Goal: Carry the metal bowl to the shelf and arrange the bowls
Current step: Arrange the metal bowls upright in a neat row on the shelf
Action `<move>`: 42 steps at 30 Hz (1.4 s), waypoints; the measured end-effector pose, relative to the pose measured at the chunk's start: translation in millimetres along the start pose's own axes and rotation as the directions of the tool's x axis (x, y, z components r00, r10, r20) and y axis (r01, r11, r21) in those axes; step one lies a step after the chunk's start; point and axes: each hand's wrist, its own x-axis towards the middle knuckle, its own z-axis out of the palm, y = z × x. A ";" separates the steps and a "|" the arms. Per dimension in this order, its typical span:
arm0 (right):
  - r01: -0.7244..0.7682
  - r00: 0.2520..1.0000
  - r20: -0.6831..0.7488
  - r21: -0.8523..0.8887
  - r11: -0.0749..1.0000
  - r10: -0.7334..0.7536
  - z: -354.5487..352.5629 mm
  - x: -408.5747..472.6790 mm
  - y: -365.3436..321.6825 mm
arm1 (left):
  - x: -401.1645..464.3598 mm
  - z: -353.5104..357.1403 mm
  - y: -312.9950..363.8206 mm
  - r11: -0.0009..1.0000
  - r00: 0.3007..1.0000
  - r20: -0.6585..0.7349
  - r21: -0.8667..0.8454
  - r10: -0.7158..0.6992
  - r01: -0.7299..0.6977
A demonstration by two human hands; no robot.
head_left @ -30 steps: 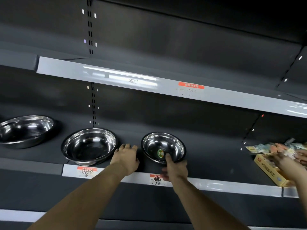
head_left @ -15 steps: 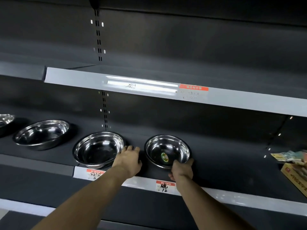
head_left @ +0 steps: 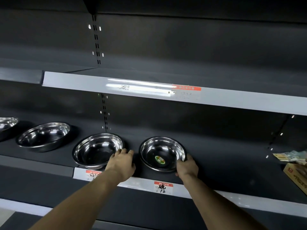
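Note:
Several shiny metal bowls stand in a row on the dark shelf (head_left: 224,165). The rightmost, smaller bowl (head_left: 159,146) has a green sticker inside. My right hand (head_left: 186,166) grips its front right rim. To its left stands a wider bowl (head_left: 94,151). My left hand (head_left: 122,165) lies palm down between these two bowls, its fingertips touching the wider bowl's right rim. Further left are another bowl (head_left: 44,136) and a part of one (head_left: 7,124) cut off by the frame edge.
An upper shelf (head_left: 149,90) hangs close above the bowls. Price tags (head_left: 163,186) sit on the shelf's front strip. At the far right stands a cardboard box (head_left: 297,177) with packets (head_left: 292,156) behind it. Bare shelf lies between the sticker bowl and the box.
My right hand slid from the sticker bowl's front rim round to its right side. My left hand stayed between the bowls. The view shifted left, and another person's hand at the right left the frame.

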 end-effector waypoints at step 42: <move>0.070 0.946 -0.257 -0.436 0.897 -0.199 17.8 -56.4 -27.1 | -14.2 -16.4 -87.3 0.972 0.973 0.036 0.052 0.229 -0.231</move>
